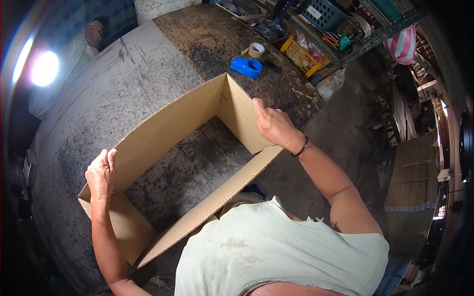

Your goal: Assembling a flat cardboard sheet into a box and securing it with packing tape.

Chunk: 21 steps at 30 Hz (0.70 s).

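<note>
A brown cardboard sheet folded into a four-sided box frame (168, 118) stands before me, and the dark tabletop shows through its middle. My left hand (101, 173) is closed over the upper edge near its far-left corner, thumb up. My right hand (277, 124) is closed on the upper edge of the right-hand panel, near the corner closest to me; a dark band circles that wrist. The near panel slants across in front of my body. At the near-left corner, the two panel ends look slightly apart.
Beyond the frame, a blue tape dispenser (246, 67) and a roll of tan tape (256, 50) lie on the worn table (133, 74). A yellow crate (299, 56) and a dark green basket (323, 15) sit on a metal rack at the far right. Stacked cardboard (412, 170) stands right.
</note>
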Each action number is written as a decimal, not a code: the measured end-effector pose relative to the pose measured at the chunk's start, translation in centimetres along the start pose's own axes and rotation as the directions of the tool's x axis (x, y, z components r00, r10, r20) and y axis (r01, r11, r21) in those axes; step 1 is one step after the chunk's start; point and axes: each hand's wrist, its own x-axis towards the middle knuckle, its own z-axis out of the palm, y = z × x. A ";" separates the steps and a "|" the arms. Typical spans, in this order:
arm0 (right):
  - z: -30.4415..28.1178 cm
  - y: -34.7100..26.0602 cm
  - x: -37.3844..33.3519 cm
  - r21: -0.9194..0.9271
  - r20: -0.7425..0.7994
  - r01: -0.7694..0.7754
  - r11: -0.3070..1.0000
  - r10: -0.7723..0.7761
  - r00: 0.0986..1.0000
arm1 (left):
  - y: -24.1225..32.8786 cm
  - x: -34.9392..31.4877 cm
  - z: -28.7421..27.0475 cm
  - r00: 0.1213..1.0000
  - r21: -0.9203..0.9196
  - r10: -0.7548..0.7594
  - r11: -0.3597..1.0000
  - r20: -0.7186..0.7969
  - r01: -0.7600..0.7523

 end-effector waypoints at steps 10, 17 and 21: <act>0.3 -1.1 -0.4 -0.111 -0.007 0.102 0.989 -0.103 0.995 | -0.6 0.2 0.3 0.995 -0.076 -0.019 0.997 -0.096 0.011; 1.1 -3.7 -0.3 -0.170 -0.025 0.136 0.976 -0.143 0.989 | -1.2 -0.9 0.6 0.992 -0.075 0.083 0.993 -0.096 -0.091; 1.5 -5.8 -0.7 -0.129 0.231 0.175 0.976 -0.142 0.962 | -1.2 -1.1 0.3 0.996 -0.039 0.084 0.996 -0.018 -0.084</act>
